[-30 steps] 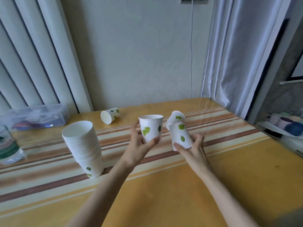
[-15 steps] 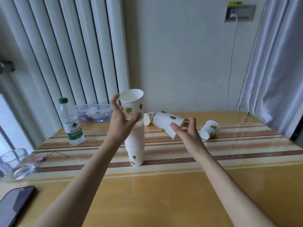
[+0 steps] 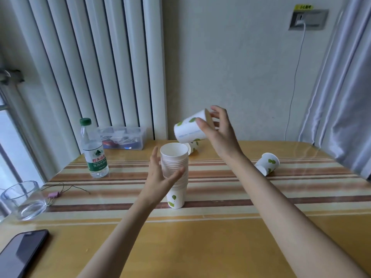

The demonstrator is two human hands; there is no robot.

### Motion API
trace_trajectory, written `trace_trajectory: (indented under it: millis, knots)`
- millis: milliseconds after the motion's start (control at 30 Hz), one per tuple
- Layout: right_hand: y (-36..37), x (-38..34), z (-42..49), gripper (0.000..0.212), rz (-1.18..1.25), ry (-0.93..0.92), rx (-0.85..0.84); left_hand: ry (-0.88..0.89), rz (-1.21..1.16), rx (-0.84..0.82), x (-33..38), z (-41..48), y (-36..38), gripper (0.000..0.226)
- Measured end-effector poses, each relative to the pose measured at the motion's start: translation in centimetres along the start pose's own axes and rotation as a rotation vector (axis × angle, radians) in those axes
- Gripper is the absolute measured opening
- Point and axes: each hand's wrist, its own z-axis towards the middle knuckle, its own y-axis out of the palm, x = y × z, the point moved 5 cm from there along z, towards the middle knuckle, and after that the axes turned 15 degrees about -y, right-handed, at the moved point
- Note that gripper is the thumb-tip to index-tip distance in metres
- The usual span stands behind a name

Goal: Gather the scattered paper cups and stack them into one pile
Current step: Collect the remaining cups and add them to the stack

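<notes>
A tall stack of white paper cups (image 3: 176, 177) with green leaf prints stands upright in the middle of the striped table. My left hand (image 3: 159, 177) wraps around the upper half of the stack, thumb in front. My right hand (image 3: 217, 133) holds another leaf-print cup (image 3: 188, 129) tilted on its side, just above and right of the stack's open rim. One loose cup (image 3: 268, 163) lies on its side at the right. Another loose cup (image 3: 193, 146) lies behind the stack, mostly hidden.
A water bottle (image 3: 94, 151) stands at the left, with a clear plastic box (image 3: 122, 137) behind it. A glass bowl (image 3: 23, 199) and thin wires (image 3: 60, 189) sit near the left edge, a phone (image 3: 22, 251) at the front left. Curtains (image 3: 341, 97) hang at the right.
The cup from my left hand now sits on top of the stack, and that hand grips the stack. My right hand has lifted its cup up above the stack's rim.
</notes>
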Motion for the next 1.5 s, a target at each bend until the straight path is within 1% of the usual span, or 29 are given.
trace_trajectory:
  millis: [33,100,133,200,233,267,367,433,500,567,633,700,767,833,867,933,967,1000,1033,1067,1167,1233,1300,1400,1500]
  knots:
    - [1.2,-0.3,0.6,0.058,-0.015,-0.005,-0.043,-0.037,-0.077,-0.011,-0.4,0.1,0.0,0.111]
    - [3.5,-0.5,1.3,0.057,-0.101,-0.024,-0.174,-0.109,-0.144,-0.011,-1.7,0.5,-0.1,0.107]
    - [4.5,-0.4,1.3,0.056,-0.163,-0.035,-0.255,-0.127,-0.121,-0.003,-2.4,0.8,-0.2,0.099]
    - [6.2,0.1,0.8,0.055,-0.262,-0.057,-0.399,-0.112,-0.066,0.016,-3.4,1.1,-0.4,0.07]
    - [6.8,0.5,0.4,0.056,-0.29,-0.063,-0.446,-0.1,-0.057,0.023,-3.6,1.0,-0.4,0.055]
    - [7.2,0.9,-0.2,0.057,-0.304,-0.064,-0.478,-0.088,-0.067,0.024,-3.7,1.0,-0.4,0.047]
    - [8.4,2.3,-1.8,0.053,-0.304,-0.062,-0.52,-0.059,-0.073,0.023,-3.4,0.8,-0.3,0.042]
    - [8.8,2.7,-2.7,0.048,-0.346,-0.085,-0.501,-0.057,-0.076,0.018,-3.1,0.7,-0.3,0.042]
    - [8.8,2.6,-2.8,0.047,-0.365,-0.11,-0.488,-0.064,-0.057,0.016,-3.1,0.5,-0.4,0.044]
    - [8.4,2.6,-2.8,0.053,-0.283,-0.059,-0.503,-0.064,-0.044,0.019,-3.0,0.2,-0.5,0.052]
    - [7.0,2.8,-3.0,0.053,-0.128,0.044,-0.434,-0.077,-0.029,0.046,-2.9,-0.2,-1.1,0.062]
    - [4.6,3.5,-3.6,0.043,-0.037,0.093,-0.282,-0.074,-0.014,0.067,-2.7,-0.8,-2.0,0.067]
    - [1.6,4.7,-4.9,0.035,-0.077,0.1,-0.173,-0.062,0.009,0.087,-2.9,-1.5,-3.0,0.068]
    - [-1.8,6.5,-6.7,0.03,-0.233,0.092,-0.099,-0.042,0.053,0.165,-3.2,-2.3,-3.9,0.066]
    - [-3.7,7.6,-7.5,0.027,-0.302,0.104,-0.048,-0.016,0.068,0.226,-3.4,-2.9,-4.1,0.059]
    - [-7.6,10.2,-9.2,0.024,-0.387,0.186,0.081,0.088,0.067,0.361,-3.2,-4.8,-3.8,0.037]
    - [-9.6,11.5,-9.9,0.024,-0.41,0.252,0.146,0.15,0.056,0.404,-2.8,-6.0,-3.1,0.026]
    - [-11.4,12.7,-10.5,0.024,-0.436,0.319,0.202,0.197,0.048,0.402,-2.4,-7.1,-2.0,0.017]
    - [-12.9,13.8,-11.0,0.025,-0.464,0.379,0.241,0.235,0.051,0.355,-1.9,-8.0,-0.6,0.013]
    - [-14.2,14.7,-11.3,0.025,-0.486,0.425,0.263,0.265,0.074,0.268,-1.5,-8.4,1.2,0.012]
    - [-16.4,16.6,-11.3,0.024,-0.485,0.491,0.304,0.305,0.196,-0.038,-0.5,-7.5,7.4,0.017]
    - [-17.2,17.9,-10.8,0.035,-0.459,0.549,0.315,0.291,0.227,-0.118,0.2,-5.3,10.8,0.026]
    - [-17.5,19.4,-10.1,0.051,-0.443,0.602,0.297,0.242,0.233,-0.114,0.6,-2.1,13.2,0.038]
    - [-18.0,21.9,-8.8,0.063,-0.493,0.616,0.274,0.15,0.235,-0.027,0.2,3.5,15.4,0.05]
    - [-18.3,24.5,-7.1,0.078,-0.573,0.667,0.29,0.012,0.163,0.13,-1.3,9.2,16.3,0.059]
